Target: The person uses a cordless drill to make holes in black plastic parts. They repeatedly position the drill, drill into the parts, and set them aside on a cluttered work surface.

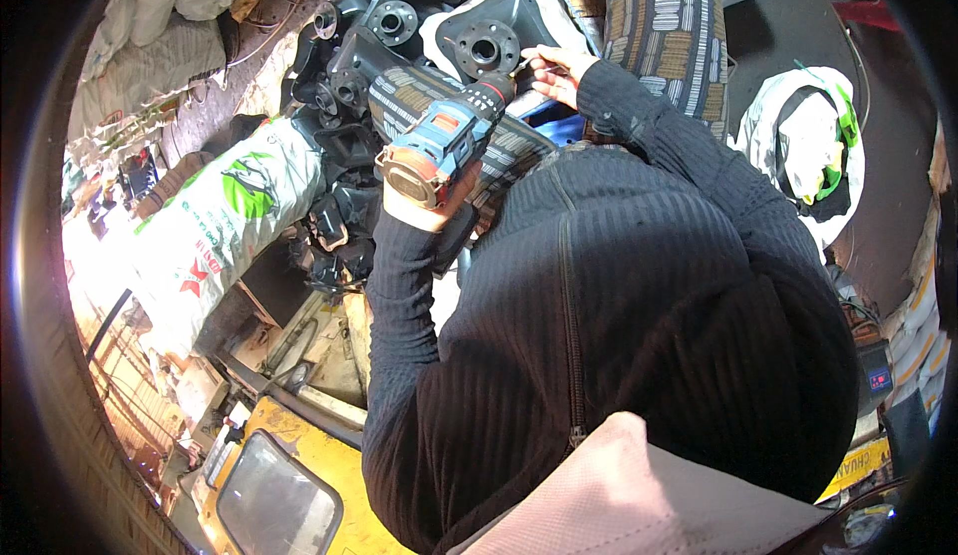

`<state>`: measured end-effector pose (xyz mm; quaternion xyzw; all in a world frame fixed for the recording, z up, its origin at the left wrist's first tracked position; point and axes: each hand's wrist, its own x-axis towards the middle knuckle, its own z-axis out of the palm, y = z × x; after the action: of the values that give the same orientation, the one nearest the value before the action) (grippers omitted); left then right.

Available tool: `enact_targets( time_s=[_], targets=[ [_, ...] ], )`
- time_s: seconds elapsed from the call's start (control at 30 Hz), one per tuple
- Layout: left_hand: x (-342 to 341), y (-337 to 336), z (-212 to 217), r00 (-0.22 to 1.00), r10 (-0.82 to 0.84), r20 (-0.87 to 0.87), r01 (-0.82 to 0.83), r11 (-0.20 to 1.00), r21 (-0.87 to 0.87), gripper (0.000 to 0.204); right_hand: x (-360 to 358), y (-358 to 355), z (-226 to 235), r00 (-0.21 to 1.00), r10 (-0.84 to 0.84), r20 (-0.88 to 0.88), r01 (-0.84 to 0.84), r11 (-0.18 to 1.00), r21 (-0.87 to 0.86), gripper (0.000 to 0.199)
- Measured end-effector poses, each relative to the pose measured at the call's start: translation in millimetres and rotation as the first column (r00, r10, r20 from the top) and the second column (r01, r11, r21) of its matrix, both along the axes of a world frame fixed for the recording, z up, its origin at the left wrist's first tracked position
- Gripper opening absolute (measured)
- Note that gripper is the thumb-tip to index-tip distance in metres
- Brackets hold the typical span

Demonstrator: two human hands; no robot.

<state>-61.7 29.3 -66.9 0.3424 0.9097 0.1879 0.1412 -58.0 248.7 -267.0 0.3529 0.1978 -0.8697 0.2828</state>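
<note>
My left hand (424, 206) is clenched on the handle of a blue cordless drill (444, 141), its chuck aimed at a black flanged casting (486, 41). My right hand (559, 71) pinches the bit at the drill's tip, just beside the casting's centre hole.

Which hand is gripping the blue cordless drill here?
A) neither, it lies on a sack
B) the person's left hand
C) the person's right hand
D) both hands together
B: the left hand wraps the handle of the blue cordless drill, while the right hand is up at the drill's tip by the black metal flange part.
</note>
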Motion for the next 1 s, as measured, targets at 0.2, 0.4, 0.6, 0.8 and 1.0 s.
enact_targets(
  time_s=[0.2,0.4,0.6,0.8,1.0],
  targets=[
    [-12,-9,-32,0.945,0.250,0.213,-0.239,0.968,-0.074,0.053,-13,-9,-21,0.994,-0.022,0.108,-0.010,0.958,0.286,0.020],
    [-29,-13,-67,0.832,0.444,0.333,-0.412,0.896,-0.165,0.071,-39,-25,-27,0.991,0.136,-0.011,-0.109,0.838,0.534,0.023],
    [-39,-1,-64,0.936,0.247,0.250,-0.136,0.911,-0.390,0.063,-47,-28,-30,0.983,0.174,-0.059,-0.113,0.828,0.549,0.027],
    [-41,21,-58,0.681,0.434,0.589,-0.414,0.892,-0.179,0.067,-43,-28,-24,0.989,0.140,-0.042,-0.099,0.853,0.512,0.027],
    [-45,24,-62,0.542,0.416,0.730,-0.416,0.888,-0.197,0.065,-42,-25,-23,0.987,0.151,-0.052,-0.110,0.877,0.467,0.028]
  ],
)
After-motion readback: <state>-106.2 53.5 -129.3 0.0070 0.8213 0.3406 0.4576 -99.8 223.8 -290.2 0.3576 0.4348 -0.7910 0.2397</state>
